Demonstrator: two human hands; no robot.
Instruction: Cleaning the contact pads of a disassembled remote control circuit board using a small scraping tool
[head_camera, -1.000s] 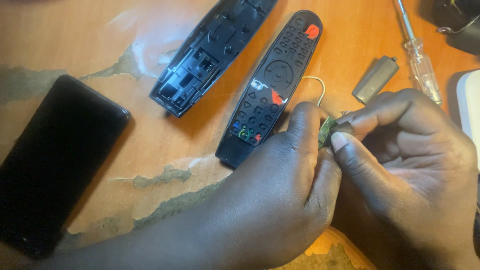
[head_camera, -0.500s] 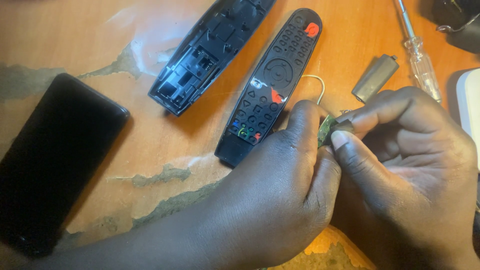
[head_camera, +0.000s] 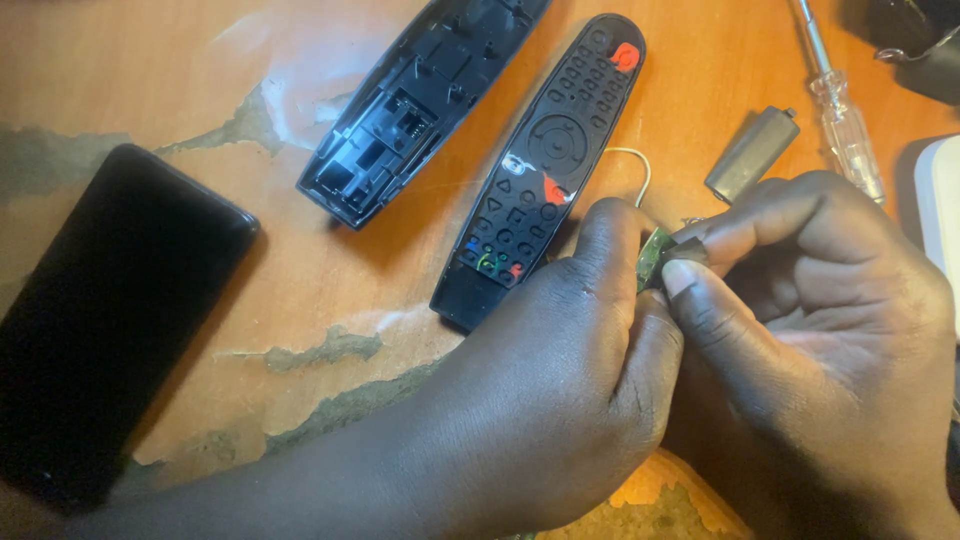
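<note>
Fingers of the left hand (head_camera: 560, 390) and right hand (head_camera: 810, 330) pinch a small green circuit board (head_camera: 652, 258) together. Black remote front (head_camera: 545, 165) lies just beside them.

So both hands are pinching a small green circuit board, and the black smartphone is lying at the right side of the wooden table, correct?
Not quite. The head view shows the black smartphone at the left side of the worn wooden table, not the right. The left hand and right hand do pinch the small green circuit board.

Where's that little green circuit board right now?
The green circuit board is pinched between the left hand and right hand, right of centre, just beside the keypad shell.
</note>
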